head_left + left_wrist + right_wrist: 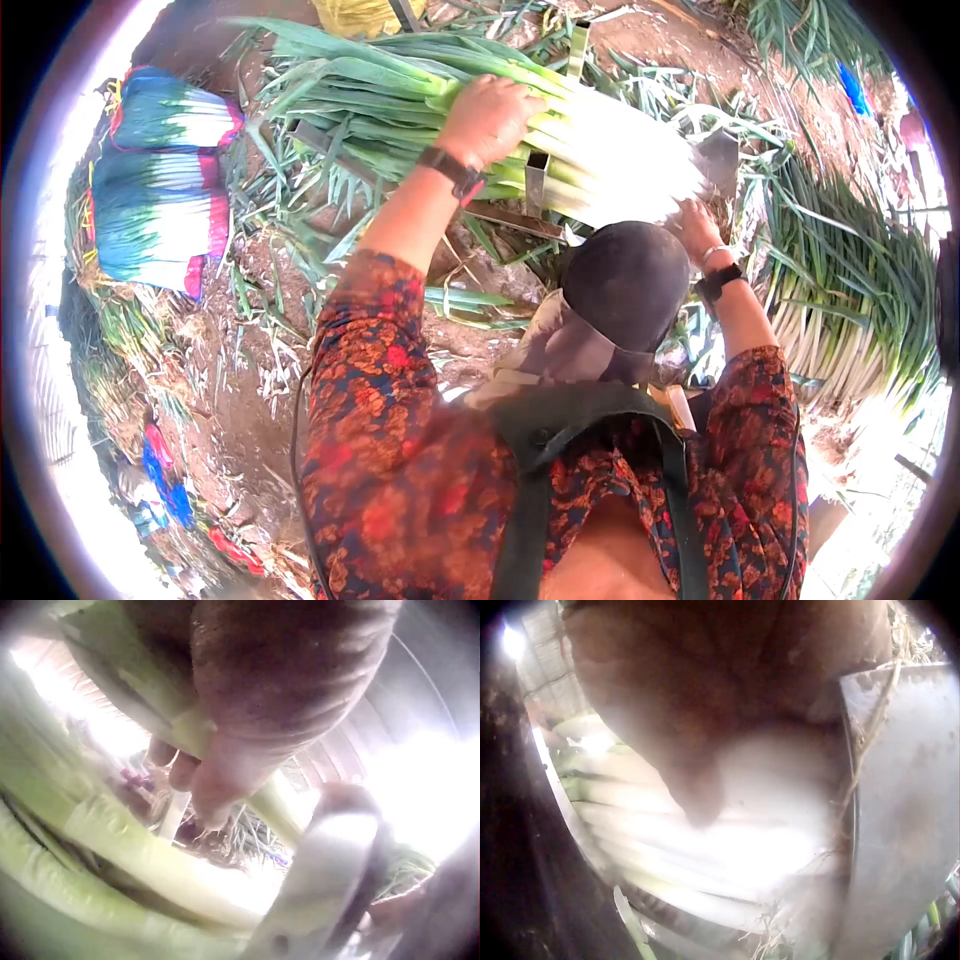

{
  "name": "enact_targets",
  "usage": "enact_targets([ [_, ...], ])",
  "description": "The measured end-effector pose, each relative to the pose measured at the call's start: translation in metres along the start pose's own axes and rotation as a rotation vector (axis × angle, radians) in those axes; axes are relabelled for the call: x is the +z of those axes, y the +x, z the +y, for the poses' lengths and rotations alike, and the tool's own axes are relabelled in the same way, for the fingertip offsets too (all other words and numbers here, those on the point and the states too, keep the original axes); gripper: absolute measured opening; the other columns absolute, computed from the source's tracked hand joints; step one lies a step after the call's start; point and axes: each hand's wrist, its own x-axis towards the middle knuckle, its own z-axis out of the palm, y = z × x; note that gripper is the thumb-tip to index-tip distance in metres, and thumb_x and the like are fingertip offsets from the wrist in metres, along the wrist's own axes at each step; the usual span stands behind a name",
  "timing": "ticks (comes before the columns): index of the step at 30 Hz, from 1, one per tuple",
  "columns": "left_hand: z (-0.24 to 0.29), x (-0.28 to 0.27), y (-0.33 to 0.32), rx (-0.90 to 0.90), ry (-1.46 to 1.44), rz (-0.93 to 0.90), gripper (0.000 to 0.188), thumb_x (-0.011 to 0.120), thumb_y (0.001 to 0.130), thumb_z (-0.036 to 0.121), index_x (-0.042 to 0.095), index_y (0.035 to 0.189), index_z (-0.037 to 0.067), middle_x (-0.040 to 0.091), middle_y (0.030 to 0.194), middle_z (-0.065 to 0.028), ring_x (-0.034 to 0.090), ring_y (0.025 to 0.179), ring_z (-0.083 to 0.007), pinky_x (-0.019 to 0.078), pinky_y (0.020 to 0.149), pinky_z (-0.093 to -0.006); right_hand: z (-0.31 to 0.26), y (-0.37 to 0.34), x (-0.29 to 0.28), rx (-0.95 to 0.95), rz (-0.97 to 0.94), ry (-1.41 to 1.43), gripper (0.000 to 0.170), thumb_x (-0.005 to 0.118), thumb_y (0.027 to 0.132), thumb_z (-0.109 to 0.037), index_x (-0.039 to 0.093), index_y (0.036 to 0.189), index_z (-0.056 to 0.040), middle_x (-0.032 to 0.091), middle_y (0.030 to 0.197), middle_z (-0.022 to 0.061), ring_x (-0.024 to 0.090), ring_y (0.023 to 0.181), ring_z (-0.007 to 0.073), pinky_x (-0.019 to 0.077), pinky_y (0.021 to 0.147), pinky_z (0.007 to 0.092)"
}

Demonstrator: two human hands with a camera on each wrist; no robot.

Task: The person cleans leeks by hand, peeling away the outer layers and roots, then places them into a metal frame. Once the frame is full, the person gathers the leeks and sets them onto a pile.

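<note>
A thick bundle of leeks (pixel 560 130) lies across a metal frame (pixel 536 180), green leaves to the left and white shafts to the right. My left hand (pixel 490 118) rests over the middle of the bundle. In the left wrist view, its thumb and fingers close round a pale green leek stalk (pixel 274 806). At the white root end, my right hand (pixel 698 232) touches the shafts beside an upright metal plate (pixel 717 160). The right wrist view shows the palm and thumb against the white shafts (pixel 667 847), close to that plate; the other fingertips are hidden.
Loose leeks (pixel 850 290) lie piled on the right. Packed bundles (pixel 160 215) with pink-edged wraps lie at left. Leaf scraps litter the soil (pixel 255 400). A dark rounded shape (pixel 625 285) stands between my arms, and a yellow bag (pixel 365 15) is at the top.
</note>
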Motion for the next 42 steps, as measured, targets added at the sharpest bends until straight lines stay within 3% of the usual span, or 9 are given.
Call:
enact_targets([
  [11, -0.011, 0.024, -0.031, -0.097, -0.151, -0.321, 0.036, 0.070, 0.075, 0.027, 0.063, 0.109, 0.016, 0.061, 0.106, -0.0039, 0.056, 0.104, -0.0273, 0.0400, 0.092, -0.0429, -0.013, -0.011, -0.008, 0.105, -0.092, -0.142, 0.056, 0.066, 0.084, -0.034, 0.042, 0.124, -0.0034, 0.050, 0.123, 0.0221, 0.047, 0.118, 0.0392, 0.0412, 0.099, 0.0478],
  [16, 0.004, 0.027, -0.050, -0.093, -0.156, -0.067, 0.033, 0.073, 0.069, 0.017, 0.065, 0.101, 0.017, 0.062, 0.100, -0.0013, 0.057, 0.099, -0.0240, 0.0409, 0.088, -0.0406, -0.020, -0.015, -0.008, 0.118, -0.106, -0.192, 0.055, 0.066, 0.083, -0.031, 0.043, 0.123, 0.0000, 0.047, 0.126, 0.0222, 0.046, 0.120, 0.0389, 0.0415, 0.098, 0.0486],
  [19, 0.004, 0.057, -0.061, -0.106, -0.119, 0.121, 0.033, 0.073, 0.067, 0.017, 0.066, 0.099, 0.019, 0.062, 0.099, -0.0002, 0.057, 0.099, -0.0230, 0.0398, 0.088, -0.0392, -0.033, -0.016, 0.001, 0.164, -0.078, -0.275, 0.058, 0.066, 0.084, -0.035, 0.042, 0.123, -0.0002, 0.047, 0.126, 0.0215, 0.045, 0.121, 0.0371, 0.0415, 0.098, 0.0470],
  [30, -0.003, 0.043, -0.053, -0.185, -0.370, 0.014, 0.024, 0.070, 0.077, 0.026, 0.069, 0.100, 0.019, 0.064, 0.095, -0.0051, 0.058, 0.095, -0.0277, 0.0409, 0.087, -0.0411, -0.036, -0.016, -0.011, 0.132, -0.084, -0.261, 0.049, 0.061, 0.086, -0.030, 0.044, 0.122, -0.0010, 0.047, 0.126, 0.0230, 0.046, 0.120, 0.0392, 0.0424, 0.098, 0.0464],
  [34, -0.006, 0.059, -0.056, -0.176, -0.376, 0.103, 0.016, 0.069, 0.078, 0.022, 0.071, 0.094, 0.022, 0.064, 0.087, -0.0076, 0.060, 0.086, -0.0313, 0.0463, 0.077, -0.0441, -0.046, -0.015, -0.027, 0.103, -0.069, -0.089, 0.026, 0.055, 0.086, -0.028, 0.064, 0.096, -0.0063, 0.063, 0.095, 0.0167, 0.062, 0.091, 0.0374, 0.0517, 0.081, 0.0461],
  [36, -0.010, 0.066, -0.055, -0.102, -0.255, 0.089, 0.022, 0.067, 0.077, 0.013, 0.071, 0.098, 0.018, 0.066, 0.093, -0.0121, 0.062, 0.088, -0.0330, 0.0487, 0.078, -0.0442, -0.033, -0.017, -0.001, -0.203, 0.047, -0.801, 0.014, 0.057, 0.083, -0.015, 0.069, 0.086, -0.0100, 0.067, 0.083, 0.0117, 0.067, 0.076, 0.0253, 0.0548, 0.062, 0.0416],
  [38, -0.027, 0.085, -0.061, 0.022, -0.290, 0.168, 0.030, 0.064, 0.074, 0.001, 0.069, 0.101, 0.013, 0.067, 0.100, -0.0111, 0.063, 0.093, -0.0322, 0.0492, 0.084, -0.0418, -0.044, -0.020, -0.027, -0.025, -0.113, -0.361, 0.013, 0.058, 0.082, -0.013, 0.069, 0.088, -0.0114, 0.066, 0.084, 0.0084, 0.067, 0.077, 0.0231, 0.0550, 0.062, 0.0391],
  [39, -0.030, 0.086, -0.064, -0.037, -0.366, 0.122, 0.035, 0.065, 0.070, -0.002, 0.068, 0.102, 0.012, 0.067, 0.105, -0.0107, 0.062, 0.099, -0.0315, 0.0472, 0.089, -0.0408, -0.030, -0.021, -0.011, -0.105, 0.140, -0.144, 0.022, 0.057, 0.080, -0.024, 0.066, 0.072, -0.0045, 0.062, 0.066, 0.0169, 0.063, 0.062, 0.0313, 0.0513, 0.059, 0.0425],
  [42, -0.036, 0.082, -0.065, -0.089, -0.442, -0.006, 0.043, 0.065, 0.066, -0.006, 0.065, 0.106, 0.011, 0.065, 0.106, -0.0102, 0.058, 0.107, -0.0297, 0.0425, 0.094, -0.0396, -0.038, -0.029, 0.007, 0.044, 0.380, -0.169, 0.028, 0.061, 0.081, -0.029, 0.064, 0.095, -0.0047, 0.061, 0.091, 0.0154, 0.059, 0.092, 0.0313, 0.0468, 0.078, 0.0445],
])
